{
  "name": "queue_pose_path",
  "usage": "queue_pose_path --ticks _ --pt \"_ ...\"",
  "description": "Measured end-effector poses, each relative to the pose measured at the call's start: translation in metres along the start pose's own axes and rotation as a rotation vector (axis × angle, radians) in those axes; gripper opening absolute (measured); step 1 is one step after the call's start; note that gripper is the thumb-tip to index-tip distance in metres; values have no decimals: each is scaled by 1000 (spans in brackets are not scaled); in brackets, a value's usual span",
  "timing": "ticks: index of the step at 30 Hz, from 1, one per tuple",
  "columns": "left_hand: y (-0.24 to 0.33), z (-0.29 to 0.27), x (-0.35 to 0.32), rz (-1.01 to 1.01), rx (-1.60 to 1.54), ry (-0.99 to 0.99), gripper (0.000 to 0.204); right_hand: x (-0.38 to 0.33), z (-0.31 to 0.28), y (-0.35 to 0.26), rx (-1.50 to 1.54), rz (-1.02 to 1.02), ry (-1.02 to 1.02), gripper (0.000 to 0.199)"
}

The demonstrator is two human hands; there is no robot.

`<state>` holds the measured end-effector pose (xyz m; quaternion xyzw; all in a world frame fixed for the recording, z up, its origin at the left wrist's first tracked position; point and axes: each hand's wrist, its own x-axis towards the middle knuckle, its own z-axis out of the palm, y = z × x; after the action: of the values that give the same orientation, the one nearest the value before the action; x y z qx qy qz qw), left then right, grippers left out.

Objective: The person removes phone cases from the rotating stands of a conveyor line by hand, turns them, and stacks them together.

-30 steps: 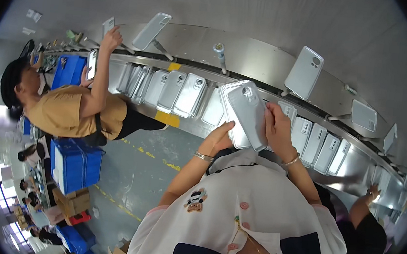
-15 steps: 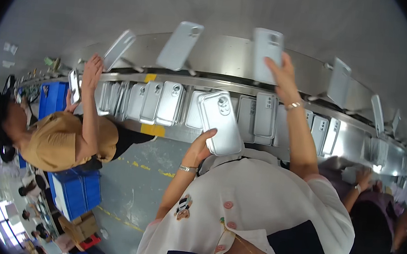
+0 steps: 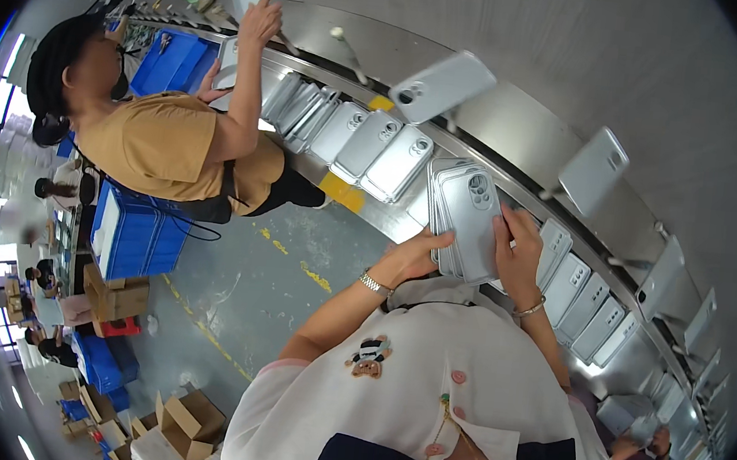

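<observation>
My left hand holds a fanned stack of silvery phone cases in front of my chest, its thumb across the lower left edge. My right hand grips the right edge of the same stack, near the top case. Whether it pinches one case or several is hidden. Just beyond the stack, rows of similar phone cases lean together on a metal ledge. More stand to the right, by my right wrist, such as a case with round camera holes.
Along the steel line, pegs carry phone cases such as a tilted case and a right-hand one; a peg is bare. At left a co-worker holds cases. A blue crate and cardboard boxes stand behind.
My right hand has come down from a case at the line to the stack in my left hand. The view has turned, and the stack now looks thicker and fanned.
</observation>
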<state>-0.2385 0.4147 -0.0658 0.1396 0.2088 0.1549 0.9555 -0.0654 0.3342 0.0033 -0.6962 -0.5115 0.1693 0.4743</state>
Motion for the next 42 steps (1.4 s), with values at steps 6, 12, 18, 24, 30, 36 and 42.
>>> queue_pose_path --ticks 6,12,18,24,30,36,42 --pt "46 -15 -33 20 55 171 55 28 54 -7 654 387 -174 32" --pt "88 -56 -43 134 27 326 45 112 88 -4 836 445 -125 36" --pt "117 -54 -47 78 6 317 44 200 103 19 886 392 109 42" --pt "120 -56 -60 28 -83 235 40 143 55 25 928 626 194 31" --pt "143 -36 -61 24 69 163 44 60 128 -36 447 196 -99 21" --pt "178 -43 -49 24 306 181 53 88 144 -68 -43 -44 75 24" --pt "175 -65 -31 22 149 201 48 91 153 -44 285 287 102 25"
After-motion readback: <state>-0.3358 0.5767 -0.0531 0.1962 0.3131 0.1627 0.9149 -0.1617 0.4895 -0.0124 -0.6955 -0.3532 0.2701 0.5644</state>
